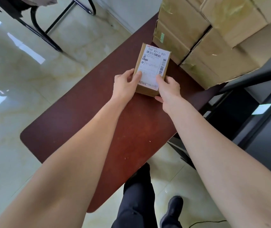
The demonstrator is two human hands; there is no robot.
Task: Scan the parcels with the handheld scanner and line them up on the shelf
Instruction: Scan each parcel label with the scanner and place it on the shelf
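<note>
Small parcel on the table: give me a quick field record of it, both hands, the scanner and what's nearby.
parcel: small brown box on the dark red table, label up
label: white, barcodes visible, printed 700 R217 831
left hand: grips the near left side
right hand: grips the near right side, thumb on the label
scanner: not in view
nearby: stacked taped cartons at the far right of the table

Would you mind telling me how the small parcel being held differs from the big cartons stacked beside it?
The small parcel is far smaller than the stacked cartons. It shows a white shipping label with barcodes; the cartons show mostly glossy tape. Both hands, left hand and right hand, grip it; the cartons go untouched. Both are brown cardboard.
</note>
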